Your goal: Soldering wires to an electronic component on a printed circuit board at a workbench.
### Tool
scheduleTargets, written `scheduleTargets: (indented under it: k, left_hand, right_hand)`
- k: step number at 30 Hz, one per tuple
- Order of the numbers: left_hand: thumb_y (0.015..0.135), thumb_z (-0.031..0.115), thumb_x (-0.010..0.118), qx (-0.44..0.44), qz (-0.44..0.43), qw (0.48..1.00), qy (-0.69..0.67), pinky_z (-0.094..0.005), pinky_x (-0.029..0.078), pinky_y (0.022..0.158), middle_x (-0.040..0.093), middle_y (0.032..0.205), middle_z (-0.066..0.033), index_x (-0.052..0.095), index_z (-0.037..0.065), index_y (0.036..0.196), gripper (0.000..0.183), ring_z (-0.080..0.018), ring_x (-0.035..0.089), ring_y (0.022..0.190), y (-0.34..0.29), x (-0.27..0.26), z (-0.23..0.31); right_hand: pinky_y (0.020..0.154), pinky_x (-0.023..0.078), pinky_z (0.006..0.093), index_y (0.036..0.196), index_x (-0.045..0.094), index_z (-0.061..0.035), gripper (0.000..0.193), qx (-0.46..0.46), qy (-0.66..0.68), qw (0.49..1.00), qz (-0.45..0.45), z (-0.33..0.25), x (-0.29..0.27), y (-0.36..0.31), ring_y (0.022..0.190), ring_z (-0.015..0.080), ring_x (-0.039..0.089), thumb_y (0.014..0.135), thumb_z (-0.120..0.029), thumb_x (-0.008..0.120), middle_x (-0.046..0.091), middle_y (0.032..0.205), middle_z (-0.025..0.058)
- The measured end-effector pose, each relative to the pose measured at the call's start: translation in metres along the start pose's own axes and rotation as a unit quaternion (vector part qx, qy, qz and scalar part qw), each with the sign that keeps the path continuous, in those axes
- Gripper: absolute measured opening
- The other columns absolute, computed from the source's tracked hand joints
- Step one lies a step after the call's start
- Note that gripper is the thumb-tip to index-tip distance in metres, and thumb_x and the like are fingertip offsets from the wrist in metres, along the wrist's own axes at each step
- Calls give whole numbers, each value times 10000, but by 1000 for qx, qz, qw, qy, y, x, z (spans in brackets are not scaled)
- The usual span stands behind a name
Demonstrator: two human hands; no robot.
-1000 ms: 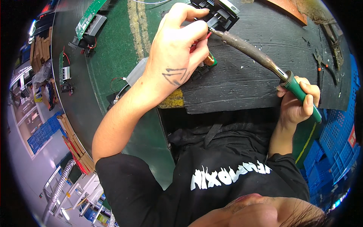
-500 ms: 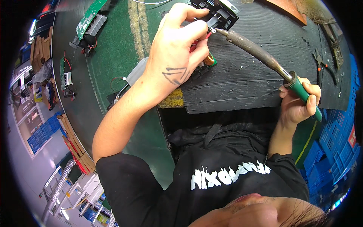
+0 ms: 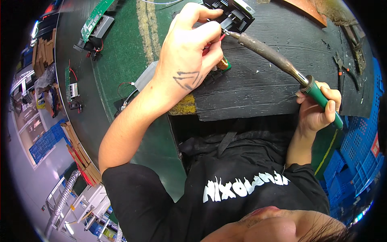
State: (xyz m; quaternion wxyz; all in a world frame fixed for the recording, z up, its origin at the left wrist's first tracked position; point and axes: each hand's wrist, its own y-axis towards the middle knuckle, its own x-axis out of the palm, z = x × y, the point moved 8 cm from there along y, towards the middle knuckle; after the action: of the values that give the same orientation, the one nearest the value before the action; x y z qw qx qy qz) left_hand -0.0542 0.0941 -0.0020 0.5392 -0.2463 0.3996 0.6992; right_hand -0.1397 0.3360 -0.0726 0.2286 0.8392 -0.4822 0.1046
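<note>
My right hand (image 3: 319, 105) is closed around the green handle of a soldering iron (image 3: 278, 60). The iron's tip rests at a small metal terminal (image 3: 226, 33) by the fingertips of my left hand (image 3: 192, 52). Those fingers are pinched on a red wire (image 3: 222, 37) that leads to the terminal. Right behind them is a black plastic housing (image 3: 238, 18) with slots. Under the left hand, part of a copper coil (image 3: 222, 63) on a green circuit board shows; the hand hides the rest.
A dark grooved mat (image 3: 266, 90) covers the bench before me. Cutting pliers (image 3: 342, 69) lie at its right. Circuit boards with heat sinks (image 3: 102, 27) and red wires (image 3: 73, 73) stand at the left. Blue plastic crates (image 3: 358, 133) are stacked at the right.
The soldering iron's tip has shifted slightly left, onto the terminal. My left hand has stayed put. At the far left, a circuit board has slid a little nearer.
</note>
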Motion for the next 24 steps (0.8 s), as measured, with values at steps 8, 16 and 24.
scheduleTargets:
  k: [8,16,24]
  left_hand:
    - [748,-96,607,-49,-24,997,-52,-263,445,613,459,952,-131,540,-64,875,148,-153,523,673,4,-3,-2]
    - [765,-77,608,-39,-16,998,-46,-260,447,601,490,936,-128,553,-57,841,96,-151,530,659,5,-4,0]
    - [744,-6,639,4,3,1000,10,-291,467,794,538,1084,-127,561,-10,774,84,-233,580,933,1,-2,1]
  right_hand:
    - [505,473,319,1029,556,-14,328,5,-28,1000,-5,0,1,0,539,255,559,890,-298,468,590,792,241]
    - [507,471,321,984,543,-19,284,31,-32,999,24,2,-2,1,535,258,556,888,-273,462,580,771,241]
    - [509,474,322,969,535,-12,277,37,-26,999,24,3,0,3,534,259,559,891,-268,463,580,763,241]
